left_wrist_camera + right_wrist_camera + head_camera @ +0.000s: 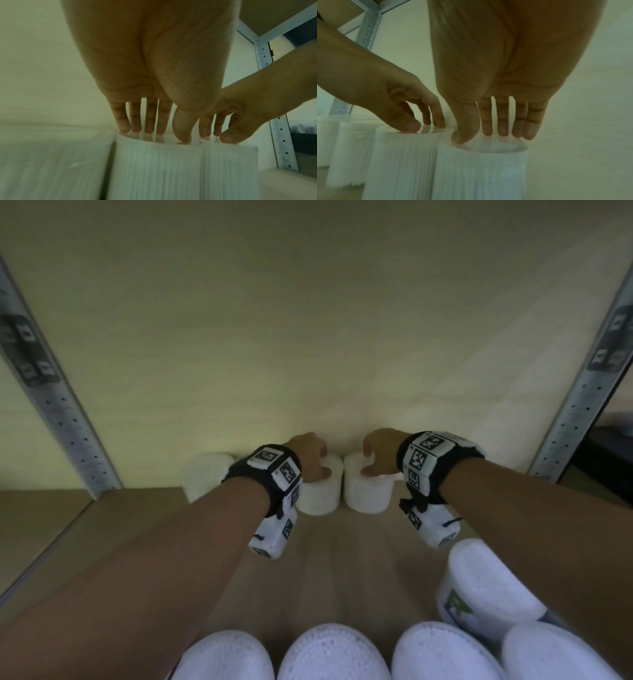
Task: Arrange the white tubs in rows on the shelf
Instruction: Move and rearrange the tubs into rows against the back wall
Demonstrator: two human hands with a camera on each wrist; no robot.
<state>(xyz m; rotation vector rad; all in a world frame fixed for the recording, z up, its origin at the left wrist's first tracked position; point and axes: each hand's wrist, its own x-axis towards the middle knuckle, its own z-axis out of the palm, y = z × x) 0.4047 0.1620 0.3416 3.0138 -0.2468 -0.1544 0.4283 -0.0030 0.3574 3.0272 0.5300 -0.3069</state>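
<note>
Two white ribbed tubs stand side by side at the back of the wooden shelf (359, 559). My left hand (310, 457) comes down on the left tub (320, 494), its straight fingertips (125, 128) and thumb resting on the glossy lid. My right hand (378, 451) lies the same way on the right tub (368, 491), with its fingertips (503, 132) and thumb on the lid of that tub (481, 173). Another tub (205, 477) stands just left of them against the back wall. The left tub (154, 169) nearly touches the right one.
Several more white tubs (334, 652) line the shelf's front edge, and one with a green label (486, 583) stands behind them under my right forearm. Perforated metal uprights (65, 422) (575, 405) frame both sides. Bare board lies between front and back tubs.
</note>
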